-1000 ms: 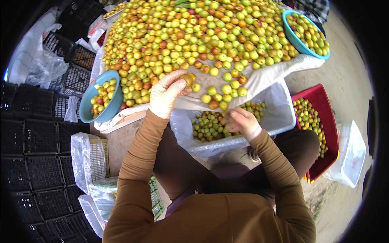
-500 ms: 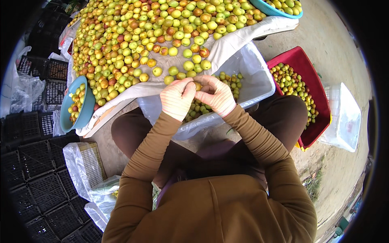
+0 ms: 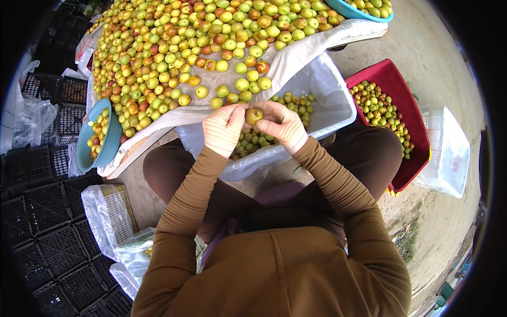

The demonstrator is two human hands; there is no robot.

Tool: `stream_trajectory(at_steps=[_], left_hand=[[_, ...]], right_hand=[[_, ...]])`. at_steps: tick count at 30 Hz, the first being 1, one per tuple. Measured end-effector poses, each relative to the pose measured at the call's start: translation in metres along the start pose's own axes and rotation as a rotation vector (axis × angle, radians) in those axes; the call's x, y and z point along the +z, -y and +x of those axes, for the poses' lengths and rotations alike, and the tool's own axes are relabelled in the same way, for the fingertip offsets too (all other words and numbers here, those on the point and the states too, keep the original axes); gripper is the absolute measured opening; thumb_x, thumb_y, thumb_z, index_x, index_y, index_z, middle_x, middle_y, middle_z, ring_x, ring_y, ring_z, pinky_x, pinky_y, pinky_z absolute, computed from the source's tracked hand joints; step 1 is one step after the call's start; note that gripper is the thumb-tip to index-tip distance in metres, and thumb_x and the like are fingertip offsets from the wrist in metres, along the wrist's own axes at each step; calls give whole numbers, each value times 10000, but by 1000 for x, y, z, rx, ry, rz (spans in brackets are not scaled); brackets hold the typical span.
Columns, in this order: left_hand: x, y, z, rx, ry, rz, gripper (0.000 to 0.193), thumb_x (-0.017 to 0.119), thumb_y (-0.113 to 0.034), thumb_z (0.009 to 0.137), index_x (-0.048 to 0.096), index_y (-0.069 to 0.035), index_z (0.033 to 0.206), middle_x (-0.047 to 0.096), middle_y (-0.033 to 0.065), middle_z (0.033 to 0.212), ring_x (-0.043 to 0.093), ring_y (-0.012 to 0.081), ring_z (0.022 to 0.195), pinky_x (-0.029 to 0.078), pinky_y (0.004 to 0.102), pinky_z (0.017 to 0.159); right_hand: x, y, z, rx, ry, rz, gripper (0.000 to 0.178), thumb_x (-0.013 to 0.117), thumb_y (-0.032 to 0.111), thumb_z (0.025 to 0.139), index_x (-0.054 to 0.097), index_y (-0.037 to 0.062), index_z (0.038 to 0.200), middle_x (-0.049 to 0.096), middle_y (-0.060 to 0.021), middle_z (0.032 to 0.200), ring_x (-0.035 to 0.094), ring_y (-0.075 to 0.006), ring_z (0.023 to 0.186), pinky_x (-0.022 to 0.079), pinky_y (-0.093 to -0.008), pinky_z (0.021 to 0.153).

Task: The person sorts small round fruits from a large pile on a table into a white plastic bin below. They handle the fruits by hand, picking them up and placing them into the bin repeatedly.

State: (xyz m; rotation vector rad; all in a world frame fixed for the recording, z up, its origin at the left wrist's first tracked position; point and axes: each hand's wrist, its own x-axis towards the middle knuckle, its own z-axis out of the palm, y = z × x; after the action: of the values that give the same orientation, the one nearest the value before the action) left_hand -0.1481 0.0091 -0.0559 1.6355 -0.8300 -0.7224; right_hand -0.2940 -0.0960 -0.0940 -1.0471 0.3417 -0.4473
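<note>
Through my head-worn fisheye I look steeply down, from above the plastic-lined tub's [image 3: 328,87] near side. The view's close.

The right hand [image 3: 282,127] partly hides the tub [image 3: 327,87]; the top edge crops a turquoise basin [image 3: 348,12].

Two hands show at the centre: one left hand [image 3: 224,127], one right hand [image 3: 283,127], with one fruit [image 3: 254,115] between them. Basins number two: one blue basin [image 3: 108,138] at left, another blue basin [image 3: 355,14] at upper right. One lined tub [image 3: 335,98], one red bin [image 3: 417,129] right. Heaped fruits [image 3: 174,53] and black crates [image 3: 58,248] defy counting.
</note>
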Motion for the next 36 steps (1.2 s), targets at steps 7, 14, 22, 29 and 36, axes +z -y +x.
stream_trajectory(at_steps=[7,14,22,29,36], left_hand=[[-33,18,22,75,-246,44,237,587,-141,962,659,40,1097,680,64,845,625,99,663,529,245,630],[-79,42,36,403,-533,570,304,633,-117,882,647,-23,1171,597,169,1180,606,251,978,493,365,876],[-21,37,51,352,-150,1297,684,555,-472,887,394,-116,1449,303,199,1528,247,440,1404,131,606,1133],[-18,15,139,424,-238,1273,695,488,-534,911,351,-156,1479,277,192,1547,225,441,1417,145,618,1127],[17,3,194,487,-9,1337,617,476,-516,916,365,-264,1469,306,137,1546,111,494,1429,155,615,1136]], right_hand=[[-19,0,-5,-16,-154,10,476,719,96,856,556,5,1295,650,-72,1100,596,-100,909,511,-264,825],[-150,42,-14,-407,-1027,842,637,633,495,851,535,8,1250,620,-148,1121,608,-276,942,519,-416,820],[-144,42,11,-107,-783,498,736,682,487,846,441,26,1367,562,-186,1290,571,-320,1097,468,-423,944],[-126,90,72,187,-613,11,833,733,535,791,422,52,1393,493,-189,1381,513,-334,1219,358,-470,1063],[-132,91,95,271,-606,-18,583,716,426,844,525,59,1254,650,-133,1131,658,-266,965,521,-437,865]])
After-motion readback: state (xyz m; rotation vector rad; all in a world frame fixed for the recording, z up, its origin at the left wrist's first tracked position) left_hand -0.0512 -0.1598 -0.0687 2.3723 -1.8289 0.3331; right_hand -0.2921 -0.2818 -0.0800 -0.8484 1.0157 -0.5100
